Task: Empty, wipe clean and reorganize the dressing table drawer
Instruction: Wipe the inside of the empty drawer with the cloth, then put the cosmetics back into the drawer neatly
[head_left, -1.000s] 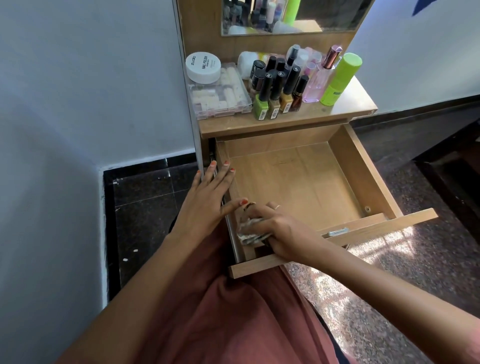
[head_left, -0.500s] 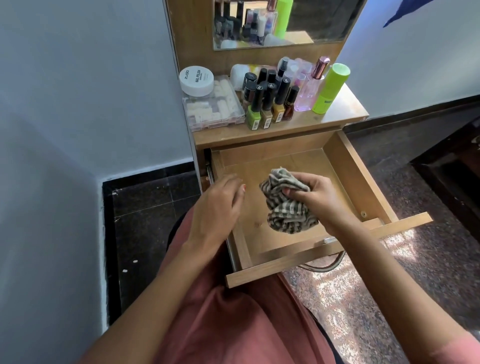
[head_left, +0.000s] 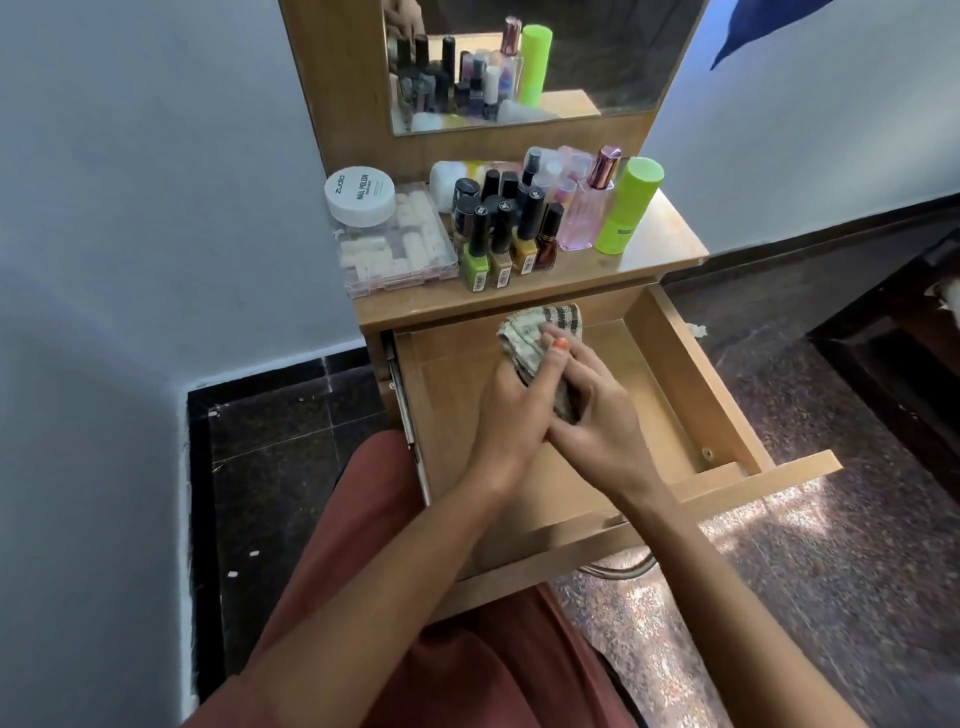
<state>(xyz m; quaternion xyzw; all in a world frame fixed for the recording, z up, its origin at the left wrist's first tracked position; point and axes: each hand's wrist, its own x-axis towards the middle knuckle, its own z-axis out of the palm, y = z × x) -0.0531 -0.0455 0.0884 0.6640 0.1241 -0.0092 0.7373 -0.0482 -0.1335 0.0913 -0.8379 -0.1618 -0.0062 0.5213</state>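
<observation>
The wooden drawer of the dressing table is pulled out, and I see nothing inside it but the cloth and my hands. A striped grey-and-white cloth is bunched over its back half. My left hand and my right hand both hold the cloth, fingers pressed together around it. On the tabletop stand several nail polish bottles, a pink perfume bottle, a lime green bottle, a clear box of nail tips and a white jar.
A mirror rises behind the tabletop. White walls close in on the left and right. Dark tiles lie at the left and speckled floor at the right. My red-brown clothed lap is just below the drawer front.
The cloth has gone from the drawer's front left corner up and toward the back. My left hand left the drawer's side rim and joined my right hand on the cloth.
</observation>
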